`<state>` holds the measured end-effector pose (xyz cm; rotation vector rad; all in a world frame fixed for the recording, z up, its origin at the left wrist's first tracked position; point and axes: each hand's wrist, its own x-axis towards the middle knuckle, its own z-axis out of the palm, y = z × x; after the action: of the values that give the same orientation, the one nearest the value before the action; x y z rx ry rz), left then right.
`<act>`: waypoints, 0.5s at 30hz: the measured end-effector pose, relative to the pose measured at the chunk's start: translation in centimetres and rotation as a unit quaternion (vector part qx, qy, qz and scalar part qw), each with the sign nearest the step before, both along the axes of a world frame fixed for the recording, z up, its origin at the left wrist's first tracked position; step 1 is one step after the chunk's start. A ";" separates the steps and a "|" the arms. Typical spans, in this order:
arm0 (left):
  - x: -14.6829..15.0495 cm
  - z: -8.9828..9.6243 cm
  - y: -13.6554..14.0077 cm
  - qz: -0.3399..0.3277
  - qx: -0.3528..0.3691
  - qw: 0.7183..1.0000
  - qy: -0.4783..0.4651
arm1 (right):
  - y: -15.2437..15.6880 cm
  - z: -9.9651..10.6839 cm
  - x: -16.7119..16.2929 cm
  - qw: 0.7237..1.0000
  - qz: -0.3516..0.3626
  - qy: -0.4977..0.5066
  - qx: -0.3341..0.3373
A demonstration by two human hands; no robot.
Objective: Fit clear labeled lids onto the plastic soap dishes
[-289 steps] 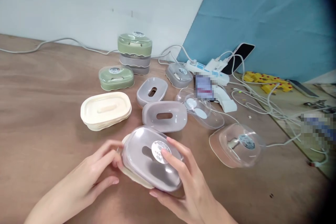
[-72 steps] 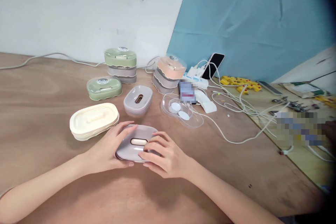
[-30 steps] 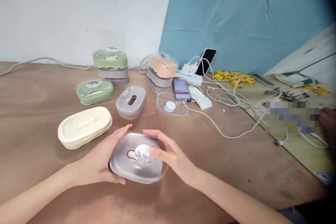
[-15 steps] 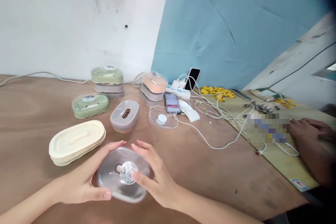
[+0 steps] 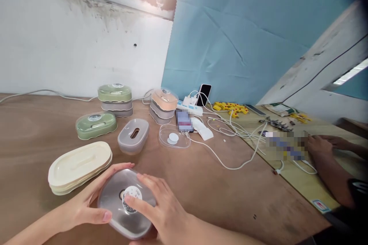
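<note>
Near the front of the table, a grey oval plastic box (image 5: pixel 126 222) with a clear lid sits between my two hands, tilted a little. A round printed sticker (image 5: pixel 132 200) lies on its lid, over part of a small slot. My left hand (image 5: pixel 89 203) grips the box's left side, thumb at the near edge and fingers along the far edge. My right hand (image 5: pixel 163 206) clasps the right side, with its index finger on the sticker; the thumb is mostly hidden. Just left of the box are stacked cream oval trays (image 5: pixel 80 164).
Behind are a grey slotted box (image 5: pixel 133 136), a green box (image 5: pixel 96 125), two box stacks (image 5: pixel 115 93) (image 5: pixel 164 99) and a clear lid (image 5: pixel 181 141). Right lie a white handheld device (image 5: pixel 203 128), cables (image 5: pixel 230 167) and a power strip (image 5: pixel 189 108). Another person's hands (image 5: pixel 319 145) are far right.
My view has tilted up slightly. The box has turned and tipped a little between my hands, and my right hand has moved further over its lid.
</note>
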<state>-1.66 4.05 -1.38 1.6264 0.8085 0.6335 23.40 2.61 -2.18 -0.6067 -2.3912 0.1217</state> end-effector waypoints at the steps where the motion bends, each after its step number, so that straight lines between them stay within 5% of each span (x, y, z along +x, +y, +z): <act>1: 0.0 0.1 0.0 -0.002 -0.001 1.000 0.003 | 0.0 0.1 0.1 1.000 0.001 -0.002 0.001; 15: 1.1 2.2 -0.5 0.062 -0.072 0.995 0.042 | -0.6 0.4 0.3 1.000 0.007 -0.019 -0.016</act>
<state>-0.52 3.59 0.79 1.4881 0.9995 0.5838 23.73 2.00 -1.80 -0.6114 -2.4353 0.1554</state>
